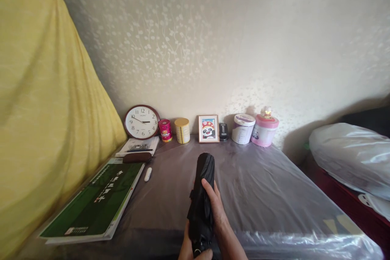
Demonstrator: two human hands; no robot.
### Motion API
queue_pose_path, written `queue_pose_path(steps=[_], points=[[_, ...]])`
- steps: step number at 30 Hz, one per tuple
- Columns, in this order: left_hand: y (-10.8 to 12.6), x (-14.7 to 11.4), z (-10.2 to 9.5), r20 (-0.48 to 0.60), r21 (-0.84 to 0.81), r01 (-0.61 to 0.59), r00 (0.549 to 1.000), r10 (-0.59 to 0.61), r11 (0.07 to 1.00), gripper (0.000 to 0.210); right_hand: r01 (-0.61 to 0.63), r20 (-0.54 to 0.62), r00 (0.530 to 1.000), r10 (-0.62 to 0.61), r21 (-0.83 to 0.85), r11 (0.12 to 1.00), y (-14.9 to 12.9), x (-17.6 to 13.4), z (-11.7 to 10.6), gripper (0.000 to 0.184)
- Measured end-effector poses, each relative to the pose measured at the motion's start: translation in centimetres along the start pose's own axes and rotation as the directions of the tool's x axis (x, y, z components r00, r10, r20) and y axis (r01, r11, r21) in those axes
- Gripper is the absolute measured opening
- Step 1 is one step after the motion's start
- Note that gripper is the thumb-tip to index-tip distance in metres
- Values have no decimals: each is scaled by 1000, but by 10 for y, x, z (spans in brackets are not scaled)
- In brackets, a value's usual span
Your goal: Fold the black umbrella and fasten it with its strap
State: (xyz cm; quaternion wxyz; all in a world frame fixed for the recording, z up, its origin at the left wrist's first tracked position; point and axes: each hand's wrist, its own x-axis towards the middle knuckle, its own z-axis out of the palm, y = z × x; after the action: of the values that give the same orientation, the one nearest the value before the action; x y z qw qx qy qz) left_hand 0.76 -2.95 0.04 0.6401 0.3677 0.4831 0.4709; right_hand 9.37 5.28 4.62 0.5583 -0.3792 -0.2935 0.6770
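Note:
A folded black umbrella (201, 207) is held up in front of me over the near part of the table, its closed canopy pointing away. My right hand (215, 203) wraps round its right side, with the thumb lying along the fabric. Low at the frame's bottom edge, my left hand (186, 248) grips the handle end, where a metal ring shows. Part of the left hand is hidden behind the umbrella and cut off by the frame.
Plastic film covers the table (243, 187). Left lie a green book (94, 199), a brown case (137, 157) and a white stick-like object (148, 174). Along the wall stand a clock (141, 122), cans, a panda picture (209, 128) and tubs (243, 128). A yellow curtain (55, 109) hangs left.

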Motion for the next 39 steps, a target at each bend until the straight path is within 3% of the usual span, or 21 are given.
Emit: queue_pose_path(steps=[3,6,9,11,13,17,19,21,23,26,28,30,32,35,37,39], points=[[-4,4,0,-76,273,-1,997,22,962,96,27,-22,999,-29,-68,997,0,-1,4,55],[-5,7,-6,-120,573,35,992,42,819,93,63,-57,996,-70,-118,991,1,-3,9,60],[-3,7,-11,-143,675,14,983,113,738,87,82,-113,989,-98,-139,987,2,-2,11,65],[2,5,-14,-121,657,-42,980,160,753,85,84,-153,983,-104,-133,988,1,-1,10,62],[8,3,-14,-49,542,-112,985,164,833,86,67,-154,985,-83,-106,992,0,0,7,58],[13,0,-9,103,215,50,992,-73,975,90,11,-65,998,-14,-45,999,-3,-3,6,56],[9,1,-5,48,147,28,998,-36,989,91,4,-51,999,-7,-63,998,-5,-6,7,56],[3,2,-3,-44,195,-71,996,81,978,90,12,-66,998,-20,-121,993,-6,-7,8,56],[-3,4,-3,-89,348,-111,984,151,931,90,53,-100,992,-74,-201,978,-5,-6,8,56],[-4,3,-7,-99,572,-96,978,185,815,91,127,-154,972,-176,-284,950,-2,-2,6,57],[-1,2,-11,-90,604,-99,977,191,791,90,135,-170,967,-188,-280,950,0,-1,5,56],[3,1,-14,-28,509,-164,978,207,845,92,102,-167,975,-144,-237,966,0,-1,5,55],[7,1,-15,74,293,-198,980,185,935,94,52,-126,989,-74,-168,984,0,-2,6,56],[8,0,-15,175,25,-96,981,90,995,91,16,-57,998,-21,-88,996,1,-4,5,57],[4,1,-14,134,36,-37,990,31,999,84,36,-63,997,-43,-109,993,2,-4,4,57],[0,1,-15,50,147,-31,998,24,989,80,49,-79,995,-63,-162,986,3,-3,4,57]])
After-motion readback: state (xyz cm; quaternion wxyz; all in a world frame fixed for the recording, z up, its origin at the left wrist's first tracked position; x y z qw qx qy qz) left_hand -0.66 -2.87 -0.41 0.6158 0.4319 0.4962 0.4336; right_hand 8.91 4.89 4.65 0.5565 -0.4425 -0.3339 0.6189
